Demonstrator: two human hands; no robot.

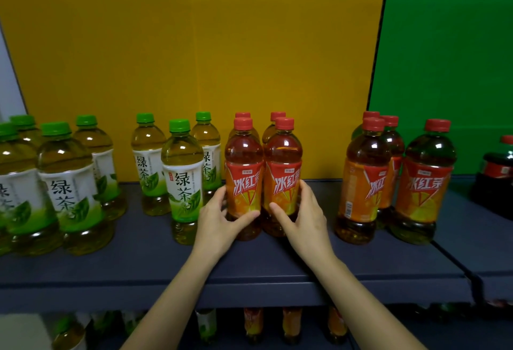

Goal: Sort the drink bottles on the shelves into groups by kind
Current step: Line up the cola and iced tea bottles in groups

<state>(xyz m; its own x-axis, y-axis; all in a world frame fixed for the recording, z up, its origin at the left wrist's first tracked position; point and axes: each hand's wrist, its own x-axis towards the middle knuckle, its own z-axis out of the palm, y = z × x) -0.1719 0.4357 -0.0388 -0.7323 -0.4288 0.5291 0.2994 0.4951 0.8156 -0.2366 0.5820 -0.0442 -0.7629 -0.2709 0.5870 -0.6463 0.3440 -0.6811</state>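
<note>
Two bare forearms (172, 294) reach up from below to the middle of the shelf (138, 263), each hand wrapped round a red-capped bottle. The left hand (219, 218) curls thumb and fingers round the lower label of the left iced tea bottle (244, 180). The right hand (301, 215) grips the right iced tea bottle (283, 180) the same way. Both bottles stand upright, touching side by side. A yellow back panel (194, 44) rises behind the shelf, with a green back panel (449, 44) to its right. Four green tea bottles (65, 183) crowd the shelf's left end, and three more green-capped ones (181, 177) stand just left of the held pair. Another iced tea group (366, 183) stands well apart towards the right end. Two rear iced tea bottles (277, 115) show only their tops, right behind the held pair. A dark bottle (497, 169) stands at the far right. Blurred bottles (291, 324) line the lower shelf
</note>
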